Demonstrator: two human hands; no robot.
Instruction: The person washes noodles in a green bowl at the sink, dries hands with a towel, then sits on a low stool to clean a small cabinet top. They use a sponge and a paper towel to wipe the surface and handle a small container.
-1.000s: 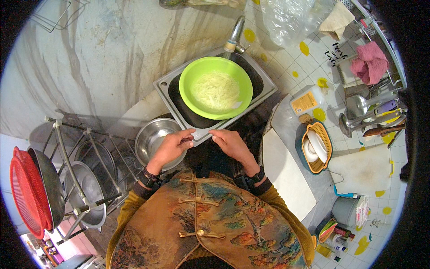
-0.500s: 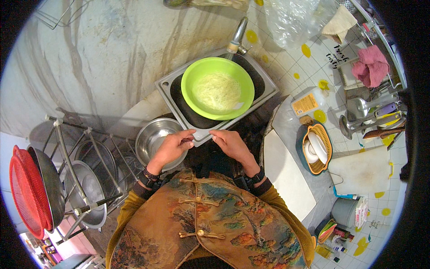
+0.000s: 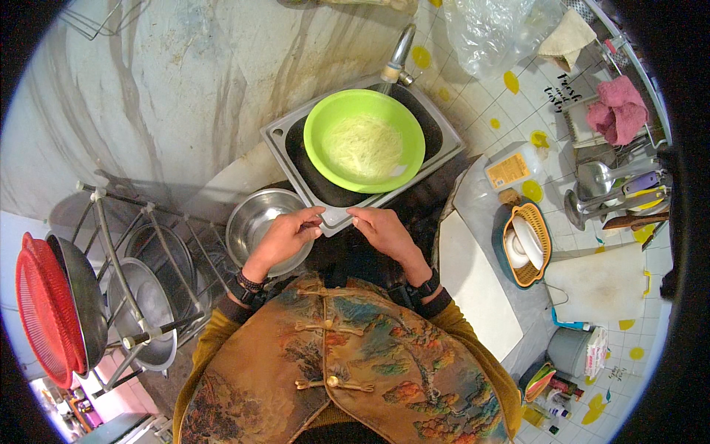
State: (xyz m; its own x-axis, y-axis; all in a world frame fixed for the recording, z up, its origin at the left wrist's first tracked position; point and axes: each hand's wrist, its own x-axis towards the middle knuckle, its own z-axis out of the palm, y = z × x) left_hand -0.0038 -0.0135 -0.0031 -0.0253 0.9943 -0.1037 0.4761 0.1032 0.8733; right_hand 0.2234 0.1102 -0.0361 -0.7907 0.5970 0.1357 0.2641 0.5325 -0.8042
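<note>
My left hand [image 3: 290,233] is at the sink's near corner, its fingers stretched toward the rim and the thumb apart. Facing it, my right hand [image 3: 384,231] has its fingertips at the other side of that corner. I see nothing held in either hand; whether they press on the rim I cannot tell. Over the grey sink [image 3: 277,143] sits a wide lime-green basin [image 3: 319,126] with thin pale shreds [image 3: 362,146] inside. The metal tap [image 3: 399,55] points down at its far edge, with a faint streak below the spout. A steel bowl [image 3: 240,229] stands beside my left hand.
A rack [image 3: 103,229] with metal bowls and a red colander [image 3: 48,311] stands at left. Along the right counter are a white board [image 3: 473,288], a basket with white dishes [image 3: 543,244] and a labelled bottle [image 3: 510,170]. Ladles [image 3: 580,211] hang beyond.
The view has shifted slightly, so the sink and basin sit a little higher and further right. Both hands stay at the sink corner in nearly the same pose.
</note>
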